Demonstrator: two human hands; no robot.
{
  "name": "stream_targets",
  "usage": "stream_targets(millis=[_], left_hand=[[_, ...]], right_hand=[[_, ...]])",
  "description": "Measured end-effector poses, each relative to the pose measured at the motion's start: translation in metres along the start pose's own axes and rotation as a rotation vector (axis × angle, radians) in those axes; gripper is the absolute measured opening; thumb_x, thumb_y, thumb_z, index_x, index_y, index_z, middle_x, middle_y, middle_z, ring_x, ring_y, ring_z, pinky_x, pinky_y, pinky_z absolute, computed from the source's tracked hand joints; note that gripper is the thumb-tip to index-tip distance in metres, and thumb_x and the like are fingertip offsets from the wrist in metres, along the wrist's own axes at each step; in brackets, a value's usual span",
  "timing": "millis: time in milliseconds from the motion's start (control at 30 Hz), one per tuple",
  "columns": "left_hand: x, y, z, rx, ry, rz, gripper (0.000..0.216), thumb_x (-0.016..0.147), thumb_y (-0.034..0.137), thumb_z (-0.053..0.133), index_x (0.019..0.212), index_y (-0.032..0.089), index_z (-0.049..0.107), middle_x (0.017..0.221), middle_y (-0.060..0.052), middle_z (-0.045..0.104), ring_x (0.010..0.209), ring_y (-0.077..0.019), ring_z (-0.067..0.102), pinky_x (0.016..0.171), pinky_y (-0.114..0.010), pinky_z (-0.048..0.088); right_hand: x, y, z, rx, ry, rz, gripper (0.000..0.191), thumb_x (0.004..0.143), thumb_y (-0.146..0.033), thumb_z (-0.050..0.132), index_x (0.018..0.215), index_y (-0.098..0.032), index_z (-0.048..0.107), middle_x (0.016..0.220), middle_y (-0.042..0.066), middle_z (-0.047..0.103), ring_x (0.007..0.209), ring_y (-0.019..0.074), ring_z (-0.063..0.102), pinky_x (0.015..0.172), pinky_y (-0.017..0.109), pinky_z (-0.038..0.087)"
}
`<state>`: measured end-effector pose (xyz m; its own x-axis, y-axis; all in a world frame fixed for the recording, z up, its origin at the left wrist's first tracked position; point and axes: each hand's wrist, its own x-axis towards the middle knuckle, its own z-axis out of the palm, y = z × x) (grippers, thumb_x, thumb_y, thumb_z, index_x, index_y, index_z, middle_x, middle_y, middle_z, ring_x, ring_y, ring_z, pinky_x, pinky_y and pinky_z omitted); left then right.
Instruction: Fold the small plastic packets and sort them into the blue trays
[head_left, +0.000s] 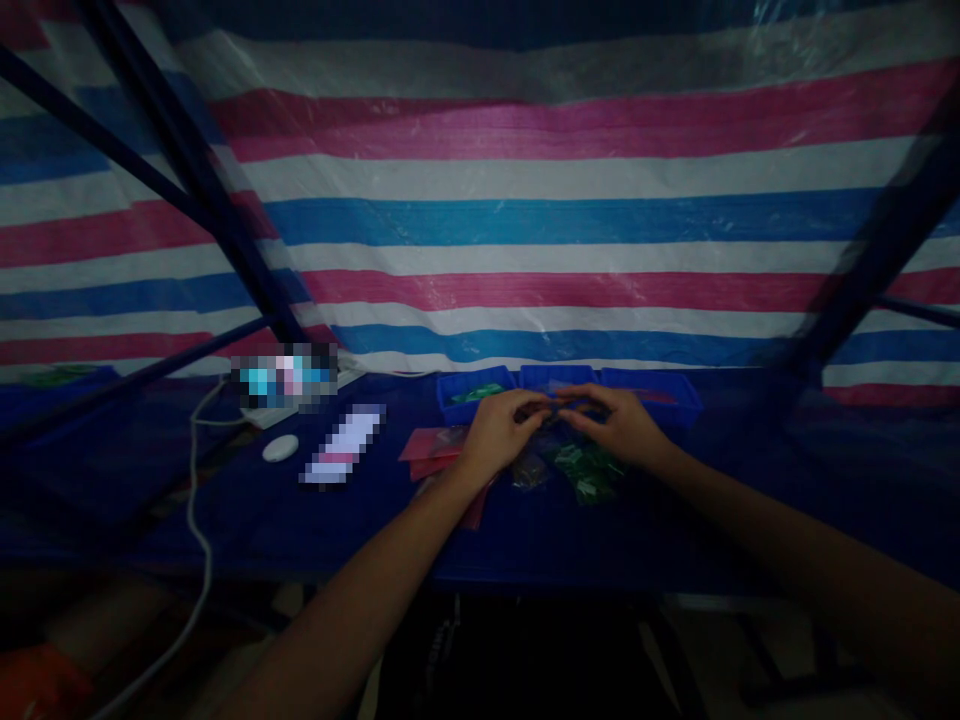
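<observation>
My left hand [501, 428] and my right hand [621, 424] meet above the table, fingertips bent towards each other. Both are closed in a pinch, and in the dim light whatever lies between the fingertips is too small and dark to name. Beneath my left hand and wrist lie red flat plastic bags [429, 448], partly covered by the arm. Below the fingers is a small clear bag [529, 470] with brownish contents. Green plastic packets [589, 474] lie in a pile under my right hand.
Blue trays stand along the back: a left one [444, 397] with green packets, a middle one [556, 374], and a right one [686, 405] with something red. To the left are a phone [345, 445], a white round object [280, 448] and a white cable [196, 500]. Blue metal poles [885, 250] frame the striped sheet.
</observation>
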<state>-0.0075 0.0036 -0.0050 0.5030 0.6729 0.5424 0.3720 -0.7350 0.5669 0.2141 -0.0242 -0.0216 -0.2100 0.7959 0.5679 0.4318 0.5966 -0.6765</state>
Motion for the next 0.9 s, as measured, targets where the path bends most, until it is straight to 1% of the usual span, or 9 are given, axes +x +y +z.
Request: stream_targets(millis=[67, 100, 200, 333, 467, 567, 633, 733, 900], left_hand=[[0.0, -0.001, 0.004, -0.142, -0.005, -0.067, 0.022, 0.09, 0.028, 0.065, 0.11, 0.02, 0.069, 0.099, -0.005, 0.075, 0.087, -0.0178, 0.072, 0.081, -0.032, 0.057], [0.0, -0.002, 0.006, -0.203, -0.004, -0.098, 0.023, 0.089, 0.029, 0.066, 0.11, 0.019, 0.068, 0.098, -0.006, 0.075, 0.087, -0.0181, 0.072, 0.08, -0.032, 0.058], [0.0, -0.006, 0.011, -0.333, 0.023, -0.168, 0.031, 0.086, 0.032, 0.071, 0.113, 0.017, 0.064, 0.099, -0.009, 0.075, 0.088, -0.019, 0.072, 0.082, -0.034, 0.059], [0.0, -0.008, 0.012, -0.42, 0.013, -0.212, 0.041, 0.083, 0.031, 0.075, 0.118, 0.017, 0.061, 0.103, -0.011, 0.074, 0.088, -0.0188, 0.073, 0.084, -0.036, 0.059], [-0.001, -0.007, 0.011, -0.436, -0.043, -0.219, 0.038, 0.085, 0.03, 0.072, 0.119, 0.017, 0.061, 0.101, -0.01, 0.074, 0.083, -0.0179, 0.073, 0.078, -0.034, 0.06], [-0.001, -0.005, 0.01, -0.466, -0.076, -0.205, 0.036, 0.085, 0.03, 0.072, 0.116, 0.017, 0.062, 0.104, -0.011, 0.074, 0.087, -0.0186, 0.073, 0.079, -0.034, 0.059], [-0.001, -0.005, 0.01, -0.472, -0.097, -0.198, 0.028, 0.087, 0.03, 0.07, 0.11, 0.016, 0.064, 0.099, -0.01, 0.074, 0.086, -0.0185, 0.073, 0.08, -0.034, 0.058], [-0.001, -0.004, 0.009, -0.42, -0.136, -0.194, 0.021, 0.09, 0.033, 0.067, 0.101, 0.015, 0.067, 0.09, -0.009, 0.075, 0.08, -0.0182, 0.072, 0.076, -0.033, 0.057], [-0.002, -0.002, 0.007, -0.356, -0.173, -0.182, 0.024, 0.092, 0.037, 0.063, 0.103, 0.016, 0.068, 0.081, -0.006, 0.074, 0.07, -0.0167, 0.07, 0.067, -0.029, 0.056]], right_hand=[[-0.002, -0.003, 0.004, 0.186, -0.048, 0.102, 0.039, 0.083, -0.04, 0.073, 0.118, -0.024, 0.069, 0.111, 0.007, 0.075, 0.092, 0.0221, 0.073, 0.087, 0.04, 0.06], [-0.002, -0.004, 0.006, 0.259, -0.044, 0.147, 0.04, 0.081, -0.041, 0.076, 0.115, -0.023, 0.07, 0.108, 0.008, 0.075, 0.093, 0.0224, 0.073, 0.087, 0.04, 0.06], [-0.002, -0.003, 0.007, 0.384, 0.034, 0.245, 0.039, 0.073, -0.042, 0.082, 0.104, -0.02, 0.071, 0.097, 0.008, 0.077, 0.091, 0.0228, 0.073, 0.089, 0.04, 0.059], [0.0, 0.0, 0.007, 0.461, 0.156, 0.284, 0.038, 0.068, -0.04, 0.086, 0.097, -0.02, 0.072, 0.093, 0.007, 0.077, 0.089, 0.022, 0.073, 0.09, 0.04, 0.058], [-0.001, 0.001, 0.01, 0.496, 0.187, 0.289, 0.037, 0.067, -0.039, 0.087, 0.095, -0.021, 0.071, 0.091, 0.006, 0.077, 0.086, 0.0209, 0.074, 0.089, 0.04, 0.058], [-0.001, 0.001, 0.012, 0.5, 0.175, 0.298, 0.037, 0.067, -0.04, 0.087, 0.095, -0.021, 0.072, 0.091, 0.006, 0.077, 0.086, 0.0207, 0.073, 0.087, 0.039, 0.058], [-0.001, -0.001, 0.012, 0.498, 0.174, 0.296, 0.038, 0.067, -0.04, 0.087, 0.095, -0.02, 0.072, 0.091, 0.006, 0.077, 0.086, 0.0207, 0.073, 0.087, 0.038, 0.058], [-0.002, -0.003, 0.012, 0.471, 0.17, 0.296, 0.038, 0.067, -0.042, 0.087, 0.095, -0.02, 0.073, 0.091, 0.007, 0.077, 0.085, 0.0208, 0.073, 0.085, 0.037, 0.058], [-0.003, 0.0, 0.012, 0.43, 0.157, 0.303, 0.039, 0.068, -0.045, 0.086, 0.094, -0.019, 0.072, 0.09, 0.007, 0.077, 0.082, 0.0213, 0.073, 0.079, 0.037, 0.059]])
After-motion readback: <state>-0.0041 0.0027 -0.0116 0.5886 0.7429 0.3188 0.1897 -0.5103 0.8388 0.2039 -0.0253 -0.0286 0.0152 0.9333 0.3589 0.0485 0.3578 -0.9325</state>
